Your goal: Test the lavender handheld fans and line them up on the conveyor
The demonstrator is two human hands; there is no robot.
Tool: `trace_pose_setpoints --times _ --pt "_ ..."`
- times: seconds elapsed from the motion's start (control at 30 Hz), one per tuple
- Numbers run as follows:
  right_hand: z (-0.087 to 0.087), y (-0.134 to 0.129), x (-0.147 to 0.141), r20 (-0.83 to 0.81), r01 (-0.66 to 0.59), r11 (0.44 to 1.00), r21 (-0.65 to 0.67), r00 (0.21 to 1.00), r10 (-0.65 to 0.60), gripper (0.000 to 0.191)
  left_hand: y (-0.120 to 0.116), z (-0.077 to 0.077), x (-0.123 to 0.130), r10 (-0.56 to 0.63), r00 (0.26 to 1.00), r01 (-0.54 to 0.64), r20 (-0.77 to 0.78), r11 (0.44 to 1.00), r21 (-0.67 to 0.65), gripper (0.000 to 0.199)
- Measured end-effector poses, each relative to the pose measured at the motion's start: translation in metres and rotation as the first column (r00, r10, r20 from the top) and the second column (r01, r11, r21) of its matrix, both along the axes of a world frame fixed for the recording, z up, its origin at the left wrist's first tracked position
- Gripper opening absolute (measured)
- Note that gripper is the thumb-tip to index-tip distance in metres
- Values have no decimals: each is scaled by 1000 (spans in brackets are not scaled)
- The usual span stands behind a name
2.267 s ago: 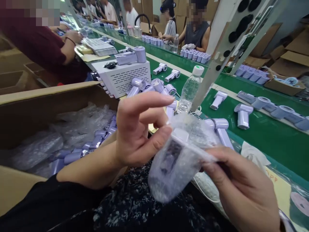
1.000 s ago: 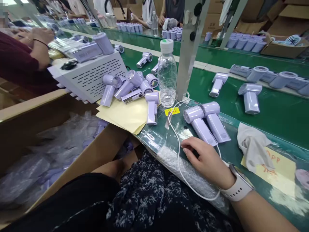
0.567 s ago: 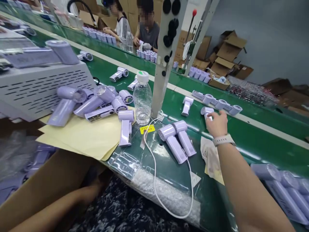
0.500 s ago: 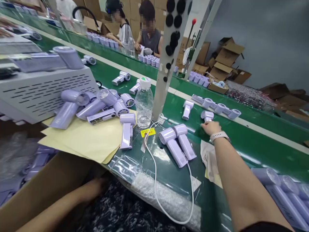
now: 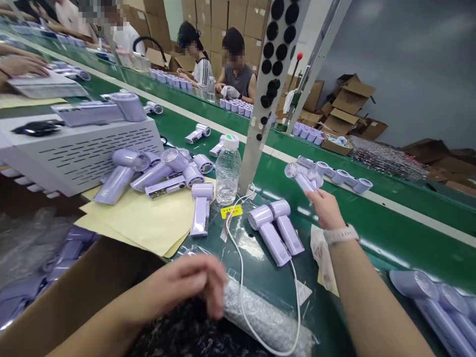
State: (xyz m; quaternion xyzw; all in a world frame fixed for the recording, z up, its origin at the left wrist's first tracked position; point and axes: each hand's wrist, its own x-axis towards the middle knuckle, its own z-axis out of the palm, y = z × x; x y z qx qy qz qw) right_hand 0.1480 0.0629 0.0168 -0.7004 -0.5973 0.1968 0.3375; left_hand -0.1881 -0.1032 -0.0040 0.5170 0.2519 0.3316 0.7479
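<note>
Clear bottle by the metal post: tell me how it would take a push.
The clear bottle stands upright and looks tall for its base, so it would probably tip if pushed near its white cap. Its thin-looking, see-through wall would likely flex under a squeeze. Round-sided, it might roll once toppled.

Pale watch band [image 5: 341, 235] on right wrist, seemingly dark patterned clothing [image 5: 174, 329] below.

Yellow sticker [image 5: 231, 212] on bench [image 5: 267, 287]: print too small.
</note>
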Motion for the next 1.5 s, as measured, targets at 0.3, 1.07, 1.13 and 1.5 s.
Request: trace_pose_setpoints --times 0.3,1.07,1.13,1.5 --pt "5 -178 -36 127 -411 896 166 910 394 61 39 -18 148 439 796 -310 417 887 -342 57" --pt "-21 -189 -50 -358 -475 877 -74 833 421 24 43 0 84 547 688 -539 477 825 -169 72" --pt "-23 -197 -65 -415 -516 854 -63 792 448 24 43 3 92 554 668 -526 496 824 -213 71" --pt "-41 -213 -118 -822 -405 914 10 517 237 48 33 0 99 622 635 -599 458 771 -217 78"
